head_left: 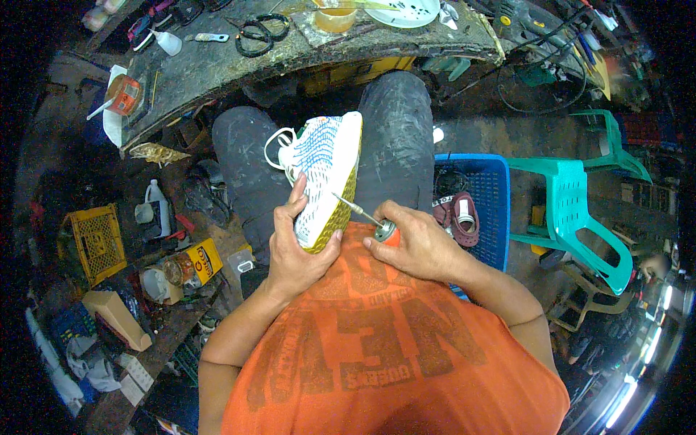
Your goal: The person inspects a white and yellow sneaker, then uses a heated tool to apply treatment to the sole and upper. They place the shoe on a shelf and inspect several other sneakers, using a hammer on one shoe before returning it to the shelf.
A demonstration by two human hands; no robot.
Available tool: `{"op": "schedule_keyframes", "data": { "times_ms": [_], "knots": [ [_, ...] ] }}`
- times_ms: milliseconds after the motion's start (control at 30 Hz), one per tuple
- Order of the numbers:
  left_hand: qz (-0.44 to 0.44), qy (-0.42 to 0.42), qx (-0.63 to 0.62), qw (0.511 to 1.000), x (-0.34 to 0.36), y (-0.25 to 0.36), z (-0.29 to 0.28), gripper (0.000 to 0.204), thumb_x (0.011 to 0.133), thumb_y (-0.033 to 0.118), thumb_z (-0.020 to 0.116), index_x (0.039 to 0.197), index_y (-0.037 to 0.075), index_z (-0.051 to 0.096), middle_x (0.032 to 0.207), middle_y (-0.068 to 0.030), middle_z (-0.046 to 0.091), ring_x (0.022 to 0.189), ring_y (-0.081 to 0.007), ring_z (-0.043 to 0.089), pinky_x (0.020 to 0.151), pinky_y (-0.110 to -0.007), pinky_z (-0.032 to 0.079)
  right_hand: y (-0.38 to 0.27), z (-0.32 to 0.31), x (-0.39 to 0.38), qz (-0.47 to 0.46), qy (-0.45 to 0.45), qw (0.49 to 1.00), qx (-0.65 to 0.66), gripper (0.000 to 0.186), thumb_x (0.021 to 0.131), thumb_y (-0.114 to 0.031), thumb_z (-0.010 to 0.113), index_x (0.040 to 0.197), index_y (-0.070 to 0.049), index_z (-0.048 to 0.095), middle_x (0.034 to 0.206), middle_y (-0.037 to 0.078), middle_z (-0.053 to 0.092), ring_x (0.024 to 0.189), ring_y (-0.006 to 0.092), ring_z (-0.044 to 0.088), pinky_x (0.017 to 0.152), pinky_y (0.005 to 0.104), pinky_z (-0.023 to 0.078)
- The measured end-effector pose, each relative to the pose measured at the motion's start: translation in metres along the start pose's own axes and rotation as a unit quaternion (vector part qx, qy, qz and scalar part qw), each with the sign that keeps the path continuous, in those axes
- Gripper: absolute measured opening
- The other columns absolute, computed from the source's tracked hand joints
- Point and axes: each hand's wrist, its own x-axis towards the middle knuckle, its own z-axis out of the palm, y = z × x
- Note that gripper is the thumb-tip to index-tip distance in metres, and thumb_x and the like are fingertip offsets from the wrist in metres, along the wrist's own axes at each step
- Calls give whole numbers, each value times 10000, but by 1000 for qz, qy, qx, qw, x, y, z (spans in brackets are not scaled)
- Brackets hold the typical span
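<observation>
Cluttered workbench (210,64) beyond white shoe (326,170) — blue basket (496,210) rightward

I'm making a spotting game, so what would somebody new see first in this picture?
Probably the white shoe with blue wavy lines and a yellow sole, held in the left hand in the middle. Just right of it, the right hand holds a thin-shafted tool, above the bright orange shirt. Farther right, a green plastic chair stands out beside a blue basket.
</observation>
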Motion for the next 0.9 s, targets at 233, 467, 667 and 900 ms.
{"op": "schedule_keyframes", "data": {
  "times_ms": [233,467,667,900],
  "knots": [
    [-2,6,-7,1000,-1,0,2,678,793,10,810,1309,0,369,1555,-395,368,1438,-469,447,1149,-479,443,3,0,3,20,11,999,29,430,934,-379,719,1090,-6,574,981,255,675,964,472,677,837,528,542],
    [7,7,-1,1000,0,1,1,684,793,8,811,1317,-6,372,1551,-393,376,1444,-471,438,1157,-481,433,1,3,-2,-17,6,1000,13,427,933,-390,712,1085,-11,587,1013,243,675,972,463,675,846,527,542],
    [-14,-2,-4,1000,-1,3,1,682,799,19,814,1311,22,362,1572,-384,359,1467,-455,413,1179,-487,391,-5,0,-4,-24,-9,1000,-14,400,939,-338,726,1108,3,604,1028,235,679,973,442,686,837,497,558],
    [5,7,-11,1000,-1,-1,2,706,785,5,815,1339,-11,377,1563,-385,365,1449,-465,433,1158,-475,433,-8,1,-7,-43,-19,998,-45,427,938,-391,700,1119,-27,572,1019,231,668,941,440,686,791,530,572]
  ]
}}
